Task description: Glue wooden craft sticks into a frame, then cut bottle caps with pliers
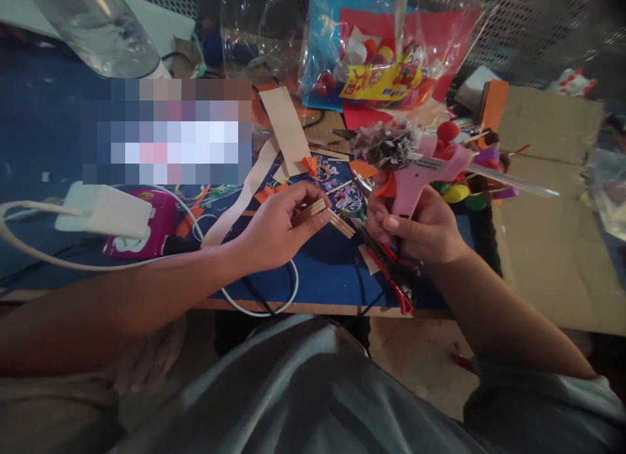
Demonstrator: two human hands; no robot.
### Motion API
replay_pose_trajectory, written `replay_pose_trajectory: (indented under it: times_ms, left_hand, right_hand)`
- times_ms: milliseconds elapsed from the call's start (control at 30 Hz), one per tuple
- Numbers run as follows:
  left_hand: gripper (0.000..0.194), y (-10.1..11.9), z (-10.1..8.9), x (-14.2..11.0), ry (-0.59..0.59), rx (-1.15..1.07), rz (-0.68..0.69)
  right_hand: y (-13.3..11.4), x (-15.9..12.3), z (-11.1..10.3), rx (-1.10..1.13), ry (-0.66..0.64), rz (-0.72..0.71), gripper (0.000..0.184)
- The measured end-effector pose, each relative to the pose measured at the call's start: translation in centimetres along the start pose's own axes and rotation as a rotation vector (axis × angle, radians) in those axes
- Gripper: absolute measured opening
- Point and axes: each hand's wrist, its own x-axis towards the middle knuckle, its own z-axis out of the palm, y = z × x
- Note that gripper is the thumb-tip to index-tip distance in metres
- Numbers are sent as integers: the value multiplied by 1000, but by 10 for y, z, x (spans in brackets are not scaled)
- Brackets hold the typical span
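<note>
Several thin wooden sticks are pinched between the thumb and fingers of my left hand, their ends pointing right. My right hand is wrapped round the handle of a pink hot glue gun with an orange trigger. From the gun's rear a clear glue stick juts out to the right. Its nozzle is hard to make out behind a clump of grey shredded material. The stick ends are to the left of my right hand, apart from it. Below that hand lies a black and red item.
A magenta power adapter with a white charger sits at left, its white cable looping forward. Behind are a bottle and a clear bag of coloured pieces. Cardboard covers the right side. Loose rubber bands and paper strips lie mid-table.
</note>
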Motion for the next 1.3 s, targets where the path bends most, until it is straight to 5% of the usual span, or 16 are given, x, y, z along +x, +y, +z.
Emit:
replay_pose_trajectory:
  times_ms: [367, 667, 1300]
  left_hand:
    - [18, -3, -2, 4, 64, 143, -54]
    - [15, 5, 0, 0, -43, 107, -57]
    - [5, 5, 7, 3, -14, 31, -13]
  right_hand:
    - [4, -7, 4, 3, 35, 113, 46]
    - [6, -11, 6, 87, 5, 166, 44]
    - [19, -4, 10, 78, 55, 121, 40]
